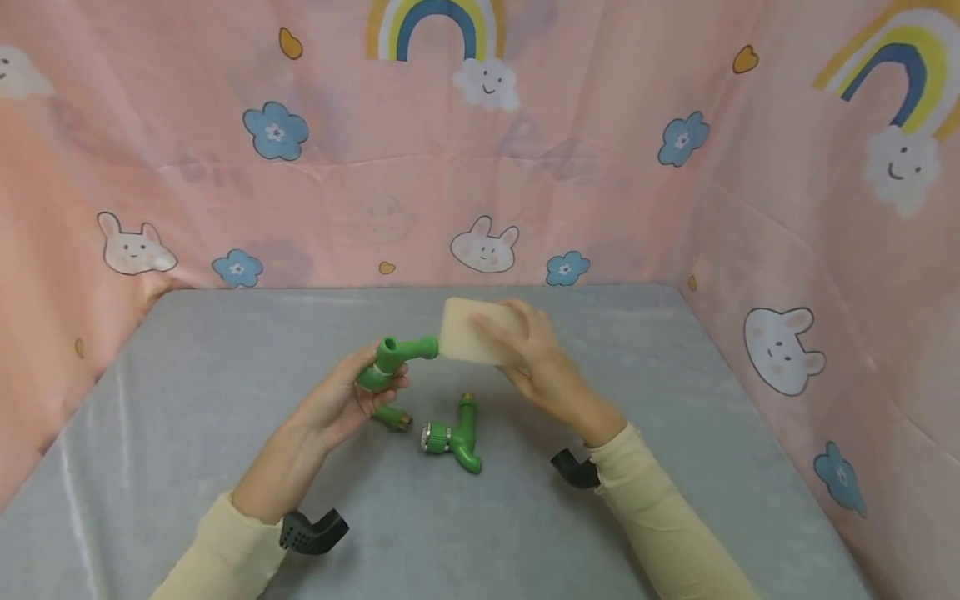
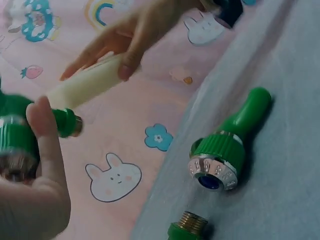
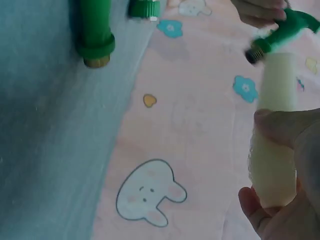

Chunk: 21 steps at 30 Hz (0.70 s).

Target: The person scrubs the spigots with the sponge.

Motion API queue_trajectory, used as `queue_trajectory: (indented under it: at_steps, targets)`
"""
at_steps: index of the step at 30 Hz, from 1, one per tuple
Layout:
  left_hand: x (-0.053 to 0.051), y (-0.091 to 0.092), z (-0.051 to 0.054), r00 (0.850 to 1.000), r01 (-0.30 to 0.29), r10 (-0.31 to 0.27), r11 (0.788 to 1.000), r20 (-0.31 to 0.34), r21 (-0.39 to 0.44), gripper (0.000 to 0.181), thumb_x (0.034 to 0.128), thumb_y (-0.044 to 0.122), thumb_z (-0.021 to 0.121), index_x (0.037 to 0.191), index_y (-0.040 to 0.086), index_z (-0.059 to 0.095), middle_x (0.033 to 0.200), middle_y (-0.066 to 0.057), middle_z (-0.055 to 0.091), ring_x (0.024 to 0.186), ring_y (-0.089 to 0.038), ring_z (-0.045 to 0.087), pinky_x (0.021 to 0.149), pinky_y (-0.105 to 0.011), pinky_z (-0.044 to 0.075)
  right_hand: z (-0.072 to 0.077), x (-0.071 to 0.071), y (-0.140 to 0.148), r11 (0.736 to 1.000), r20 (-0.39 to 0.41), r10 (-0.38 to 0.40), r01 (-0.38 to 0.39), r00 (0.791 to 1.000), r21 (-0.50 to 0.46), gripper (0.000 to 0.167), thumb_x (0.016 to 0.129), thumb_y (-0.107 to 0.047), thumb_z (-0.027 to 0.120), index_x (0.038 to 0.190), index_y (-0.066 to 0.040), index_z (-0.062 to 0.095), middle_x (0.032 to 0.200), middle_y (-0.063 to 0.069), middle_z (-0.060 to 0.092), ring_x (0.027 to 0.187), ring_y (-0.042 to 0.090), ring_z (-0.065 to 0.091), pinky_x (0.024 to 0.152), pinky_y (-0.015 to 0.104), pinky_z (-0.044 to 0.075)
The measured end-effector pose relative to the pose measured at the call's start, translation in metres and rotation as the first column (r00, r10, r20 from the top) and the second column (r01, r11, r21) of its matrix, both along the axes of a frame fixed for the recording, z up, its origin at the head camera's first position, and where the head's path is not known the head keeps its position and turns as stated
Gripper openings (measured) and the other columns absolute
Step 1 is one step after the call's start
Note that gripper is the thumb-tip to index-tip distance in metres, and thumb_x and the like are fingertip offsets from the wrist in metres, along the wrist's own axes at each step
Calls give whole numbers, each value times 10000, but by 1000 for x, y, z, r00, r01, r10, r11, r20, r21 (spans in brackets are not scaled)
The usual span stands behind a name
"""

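Observation:
My left hand (image 1: 348, 400) grips a green faucet (image 1: 390, 357) above the table, its threaded pipe end pointing right. In my right hand (image 1: 543, 367) is a pale cream sponge (image 1: 468, 333), pinched between thumb and fingers. The sponge's left edge meets or nearly meets the faucet's pipe end; I cannot tell if they touch. Below, on the table, lies a second green faucet (image 1: 463, 437) with a ribbed, silver-rimmed knob. A third green faucet (image 1: 393, 417) is partly hidden behind my left hand, its brass threaded end showing.
A grey cloth (image 1: 225, 350) covers the table. Pink patterned curtains (image 1: 600, 200) stand behind it and along the sides. Black curved mounts (image 1: 315, 532) sit at both wrists.

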<state>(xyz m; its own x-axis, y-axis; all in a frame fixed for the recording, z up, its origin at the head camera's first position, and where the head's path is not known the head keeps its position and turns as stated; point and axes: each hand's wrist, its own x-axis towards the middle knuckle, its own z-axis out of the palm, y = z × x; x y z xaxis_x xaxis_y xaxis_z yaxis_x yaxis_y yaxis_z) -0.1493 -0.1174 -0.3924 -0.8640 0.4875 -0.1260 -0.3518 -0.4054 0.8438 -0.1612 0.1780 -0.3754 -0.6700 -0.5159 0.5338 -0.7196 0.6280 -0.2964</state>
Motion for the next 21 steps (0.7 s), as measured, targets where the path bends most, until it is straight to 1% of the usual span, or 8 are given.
queue_trajectory:
  at_steps: [2, 4, 6, 9, 11, 16, 18, 21]
  targets:
    - [-1, 2, 1, 996, -60, 62, 998, 67, -37, 306, 1075, 434, 451, 1118, 186, 625, 860, 55, 715, 808, -34, 703, 702, -125, 555, 2, 1, 1, 1000, -30, -12, 12, 999, -3, 662, 865, 49, 730, 1448, -185, 518, 1401, 235, 452, 1290, 429, 424, 1012, 579, 474]
    - [-1, 3, 2, 987, -100, 104, 994, 124, -37, 362, 1059, 500, 435, 1194, 180, 539, 842, 52, 685, 784, -31, 687, 692, -115, 546, 5, 4, -2, 1000, -39, 1, -1, 999, 1, 673, 857, 37, 741, 1453, -182, 517, 1403, 235, 456, 1281, 428, 433, 1010, 581, 465]
    - [-1, 4, 3, 982, -111, 109, 994, 154, 3, 395, 1044, 533, 425, 1238, 193, 477, 855, 43, 669, 779, -32, 674, 685, -107, 538, 7, 8, -7, 1000, -23, 21, -20, 1000, 18, 693, 856, 8, 759, 1469, -197, 509, 1423, 229, 449, 1275, 418, 438, 1004, 568, 473]
    - [1, 6, 3, 990, -75, 64, 994, 128, 82, 380, 1031, 516, 446, 1239, 212, 541, 928, 23, 681, 821, -40, 673, 713, -102, 541, 4, 12, -13, 998, 11, 22, -23, 1000, 61, 714, 869, -17, 761, 1494, -236, 493, 1449, 217, 437, 1277, 401, 440, 1008, 547, 488]
    - [4, 6, 3, 996, -37, 25, 989, 88, 143, 317, 1045, 435, 478, 1197, 202, 629, 988, 6, 702, 864, -48, 685, 757, -111, 556, 0, 12, -15, 996, 30, -3, 1, 1000, 86, 723, 877, -6, 753, 1501, -258, 489, 1459, 201, 432, 1282, 386, 435, 1011, 534, 496]
    - [7, 6, 5, 999, 42, -46, 958, 6, 284, 270, 1083, 170, 469, 1134, 120, 730, 1080, -25, 729, 956, -81, 702, 870, -151, 571, -8, 3, -10, 993, 40, -67, 63, 997, 95, 688, 879, 30, 731, 1475, -247, 527, 1434, 215, 449, 1293, 416, 439, 1026, 559, 490]
    - [8, 6, 7, 999, 38, -42, 950, 7, 311, 294, 1085, 133, 440, 1149, 118, 727, 1099, -31, 729, 977, -95, 703, 887, -160, 570, -7, 1, -6, 994, 30, -93, 91, 995, 63, 670, 871, 40, 732, 1458, -221, 544, 1412, 240, 448, 1269, 448, 442, 1011, 578, 487]
    - [9, 5, 10, 999, -14, 2, 958, 44, 285, 277, 1089, 170, 441, 1171, 149, 704, 1094, -35, 727, 973, -105, 709, 874, -164, 576, -2, 1, -2, 993, -3, -117, 117, 993, -21, 663, 851, 43, 746, 1441, -188, 549, 1411, 259, 423, 1239, 467, 432, 969, 590, 491]
